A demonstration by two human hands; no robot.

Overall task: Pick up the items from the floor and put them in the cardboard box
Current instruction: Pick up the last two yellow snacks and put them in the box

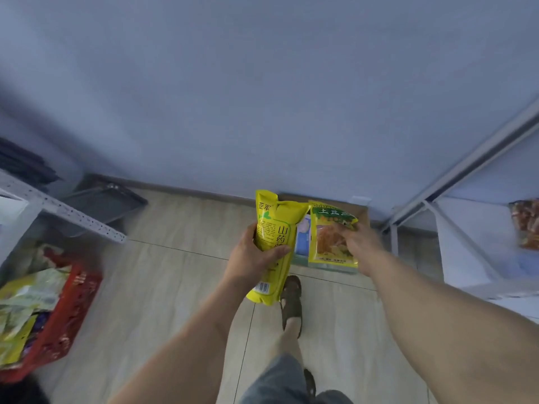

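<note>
A pale wood-look floor (175,287) meets a plain blue-grey wall (262,83), with white metal shelving (466,228) on the right and another rack (73,214) on the left. Low on the left sits a red plastic crate (70,316), heaped with crumpled snack packets in yellow and green. Against the wall ahead stands the cardboard box (363,212), mostly hidden behind the packets being held up; a pale blue packet (302,240) shows in the gap between them, though whether it lies inside the box I cannot tell. The left hand (253,258) grips a tall yellow pouch (275,246) around its middle, printed with black characters and a barcode near its lower end. The right hand (355,243) pinches a flat green-and-yellow packet (329,237) by its upper right edge, just in front of the box. A sandalled foot (291,295) steps forward below.
</note>
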